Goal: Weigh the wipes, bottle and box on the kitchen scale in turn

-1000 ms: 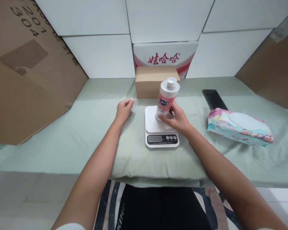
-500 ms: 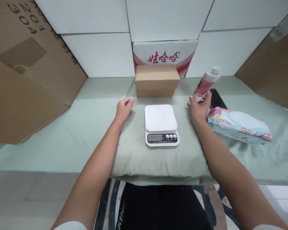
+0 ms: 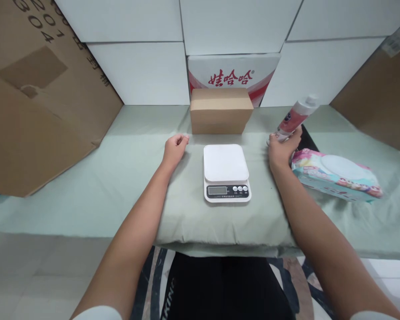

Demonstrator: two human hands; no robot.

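My right hand (image 3: 284, 150) is wrapped round the lower end of a white bottle (image 3: 295, 119) with a pink label and a white cap. The bottle leans to the right, cap up, and my fingers cover part of its base. My left hand (image 3: 175, 147) rests on the green cloth with its fingers curled closed, and nothing shows in them. Between my hands lies a white kitchen scale (image 3: 226, 165) with a blank-looking display and round buttons along its front. Its plate bears nothing.
Behind the scale stands a brown cardboard box (image 3: 221, 121), with a white and red carton (image 3: 234, 66) at its back. A pack of wet wipes (image 3: 336, 175) and a dark object (image 3: 307, 141) lie by my right hand. Large cardboard sheets (image 3: 46, 120) flank the cloth-covered surface (image 3: 130, 178).
My right hand has shifted a little to the right with the bottle, which leans further that way. The left hand stays put. The whole view has shifted slightly.
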